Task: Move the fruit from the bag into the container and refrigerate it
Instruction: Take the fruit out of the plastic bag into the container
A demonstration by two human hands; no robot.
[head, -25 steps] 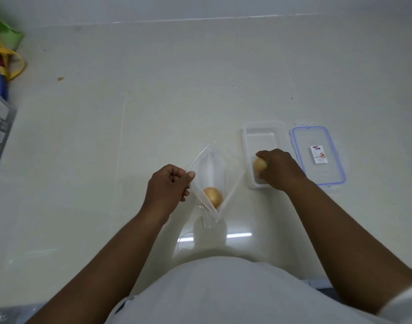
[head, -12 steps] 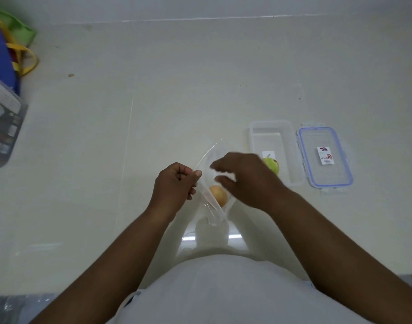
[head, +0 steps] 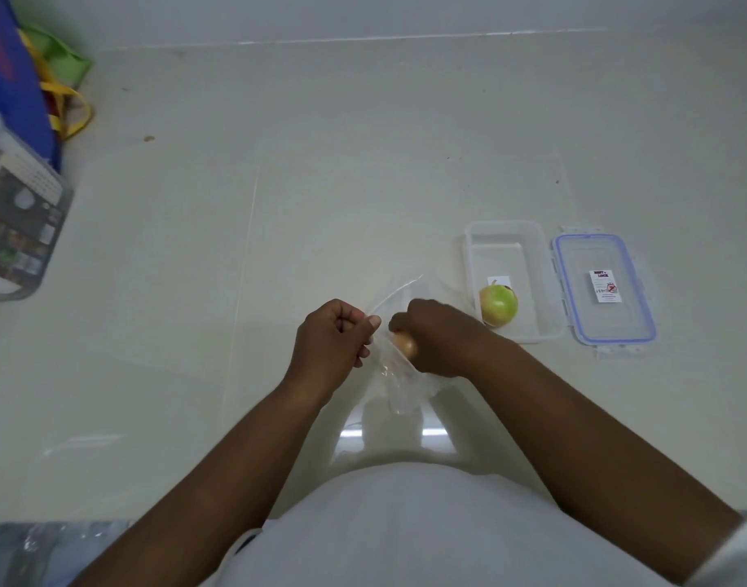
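- My right hand (head: 441, 341) is reached into the mouth of the clear, crinkled plastic bag (head: 399, 374) at the centre of the frame, its grip curled around the small round orange-yellow fruit (head: 405, 344); only a sliver of the fruit shows at the left edge of my fingers.
- My left hand (head: 331, 338), just left of the bag, has its grip pinched together on the bag's upper left edge, holding the thin film up off the pale, glossy counter (head: 278, 205).
- Right of my right hand sits the clear rectangular plastic container (head: 511, 247), open, with one round green fruit (head: 498, 305) lying in its lower end.
- Just beside the container on its right lies the flat clear lid with a blue seal rim (head: 602, 290), a small white label at its middle.
- Count: two fruits, one in the bag in my right grip and one in the container; one bag, one container, one lid.
- At the upper left of the frame stand a blue tote bag with yellow handles (head: 11, 78) and a grey-rimmed clear box (head: 20, 222).
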